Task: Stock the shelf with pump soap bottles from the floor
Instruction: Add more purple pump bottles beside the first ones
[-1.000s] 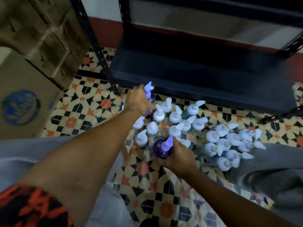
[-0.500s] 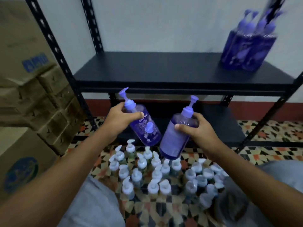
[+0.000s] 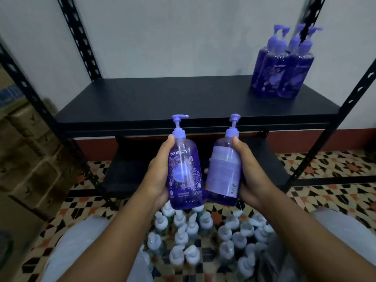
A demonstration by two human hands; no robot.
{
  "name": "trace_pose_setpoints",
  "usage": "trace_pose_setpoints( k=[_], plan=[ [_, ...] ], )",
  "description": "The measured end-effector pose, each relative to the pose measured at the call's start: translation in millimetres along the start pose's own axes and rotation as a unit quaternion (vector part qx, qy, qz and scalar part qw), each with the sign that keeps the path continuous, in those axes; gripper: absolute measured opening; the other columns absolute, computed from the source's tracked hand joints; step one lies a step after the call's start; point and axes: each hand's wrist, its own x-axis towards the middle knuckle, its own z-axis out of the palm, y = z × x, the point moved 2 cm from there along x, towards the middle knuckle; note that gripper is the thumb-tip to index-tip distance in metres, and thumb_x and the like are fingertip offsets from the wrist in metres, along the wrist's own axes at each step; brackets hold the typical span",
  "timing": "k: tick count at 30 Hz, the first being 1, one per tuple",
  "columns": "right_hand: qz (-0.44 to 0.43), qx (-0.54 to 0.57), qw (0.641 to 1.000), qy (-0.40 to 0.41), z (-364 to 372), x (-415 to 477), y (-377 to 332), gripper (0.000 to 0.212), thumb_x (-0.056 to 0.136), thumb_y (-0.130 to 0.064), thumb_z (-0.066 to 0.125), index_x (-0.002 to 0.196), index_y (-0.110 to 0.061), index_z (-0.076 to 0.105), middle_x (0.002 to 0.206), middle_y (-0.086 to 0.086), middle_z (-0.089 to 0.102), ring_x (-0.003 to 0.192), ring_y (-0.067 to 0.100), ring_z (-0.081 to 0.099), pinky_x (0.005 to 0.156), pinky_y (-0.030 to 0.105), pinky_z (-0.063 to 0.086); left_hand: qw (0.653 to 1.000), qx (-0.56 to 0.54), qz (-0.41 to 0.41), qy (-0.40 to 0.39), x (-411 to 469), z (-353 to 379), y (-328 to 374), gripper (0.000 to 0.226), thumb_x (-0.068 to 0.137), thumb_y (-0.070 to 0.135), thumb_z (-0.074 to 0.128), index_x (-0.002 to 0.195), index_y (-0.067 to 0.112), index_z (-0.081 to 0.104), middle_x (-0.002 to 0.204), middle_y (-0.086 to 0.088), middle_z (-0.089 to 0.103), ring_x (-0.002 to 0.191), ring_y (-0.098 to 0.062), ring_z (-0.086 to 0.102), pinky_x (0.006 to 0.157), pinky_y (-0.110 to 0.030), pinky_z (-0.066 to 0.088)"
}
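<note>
Here my left hand (image 3: 160, 176) is gripping a purple pump bottle (image 3: 185, 169), front label facing me; my right hand (image 3: 251, 176) is clasping a second bottle (image 3: 223, 171), both before the shelf (image 3: 162, 102) front edge.

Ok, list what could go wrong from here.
Pump heads appear level with the shelf edge; lifting straight up might catch them. The left hand and right hand grip the left bottle and right bottle singly; a slip would likely hit the floor bottles below. Careless placing could topple the shelved bottles.
</note>
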Motion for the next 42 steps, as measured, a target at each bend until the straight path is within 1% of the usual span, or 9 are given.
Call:
trace_pose_setpoints(
  k=[4,8,11,15,20,25,29,33,42],
  plan=[
    [0.01,-0.007,1.0,0.002,-6,7,-6,0.069,0.08,-0.065,0.073,0.124,-0.014,0.064,0.105,0.013,0.066,0.098,0.031,0.064,0.099,0.055,0.052,0.998,0.032,-0.058,-0.014,7,3,0,0.083,0.091,0.074,0.047,0.129,0.002,0.064,0.097,-0.02,0.067,0.083,-0.031,0.067,0.075,-0.042,0.06],
    [0.032,0.002,0.999,-0.029,-13,7,-9,0.042,0.079,-0.029,0.074,0.117,-0.012,0.066,0.109,0.013,0.063,0.1,0.03,0.062,0.097,0.049,0.051,0.996,0.046,-0.079,-0.007,15,2,-2,0.079,0.085,0.075,0.055,0.123,0.007,0.066,0.1,-0.016,0.065,0.085,-0.029,0.065,0.082,-0.041,0.057],
    [0.045,-0.054,0.997,-0.024,-18,6,-8,0.049,0.069,-0.01,0.07,0.116,-0.003,0.066,0.108,0.018,0.068,0.098,0.034,0.066,0.094,0.051,0.054,0.994,0.053,-0.086,-0.04,16,4,-3,0.041,0.081,0.043,0.072,0.105,0.01,0.067,0.085,-0.01,0.068,0.073,-0.023,0.067,0.073,-0.036,0.059],
    [0.001,-0.13,0.991,0.016,-17,0,-7,0.053,0.065,-0.022,0.083,0.113,-0.003,0.071,0.108,0.019,0.075,0.097,0.035,0.073,0.091,0.052,0.058,0.997,0.041,-0.05,-0.037,12,7,-3,0.043,0.07,0.01,0.081,0.109,-0.004,0.067,0.088,-0.017,0.072,0.07,-0.025,0.073,0.064,-0.038,0.063],
    [-0.056,-0.101,0.993,0.034,-16,-4,-7,0.049,0.076,-0.021,0.082,0.12,-0.015,0.064,0.109,0.017,0.074,0.092,0.028,0.074,0.079,0.046,0.062,0.998,0.036,-0.046,-0.016,10,8,-7,0.072,0.072,0.027,0.078,0.135,-0.002,0.057,0.11,-0.022,0.068,0.093,-0.033,0.071,0.077,-0.047,0.063],
    [-0.087,-0.11,0.989,0.047,-12,-5,-9,0.019,0.09,-0.012,0.072,0.106,-0.013,0.061,0.075,0.0,0.076,0.065,0.017,0.075,0.053,0.03,0.058,0.996,0.06,-0.063,-0.024,7,13,-14,0.072,0.076,0.037,0.074,0.136,0.001,0.056,0.122,-0.03,0.064,0.124,-0.051,0.057,0.097,-0.064,0.051],
    [-0.054,-0.122,0.99,0.039,-16,0,-7,0.045,0.08,-0.009,0.076,0.12,-0.008,0.055,0.098,0.011,0.071,0.081,0.027,0.076,0.068,0.043,0.061,0.995,0.082,-0.053,-0.01,9,13,-16,0.066,0.072,0.031,0.08,0.128,0.002,0.06,0.114,-0.03,0.068,0.1,-0.043,0.069,0.086,-0.057,0.06],
    [-0.047,-0.171,0.983,0.041,-20,0,-7,0.024,0.082,-0.005,0.073,0.104,-0.007,0.065,0.099,0.013,0.075,0.091,0.032,0.074,0.086,0.054,0.061,0.994,0.104,-0.017,-0.005,11,14,-16,0.074,0.065,0.015,0.086,0.131,0.012,0.053,0.119,-0.019,0.069,0.095,-0.035,0.074,0.075,-0.052,0.062],
    [-0.08,-0.16,0.979,0.094,-19,-2,-8,0.051,0.074,-0.012,0.087,0.117,-0.017,0.061,0.108,0.009,0.075,0.09,0.028,0.077,0.075,0.048,0.063,0.993,0.118,0.025,0.004,17,14,-22,0.061,0.071,0.023,0.087,0.126,0.014,0.06,0.113,-0.018,0.074,0.093,-0.033,0.076,0.072,-0.047,0.061]
  ],
)
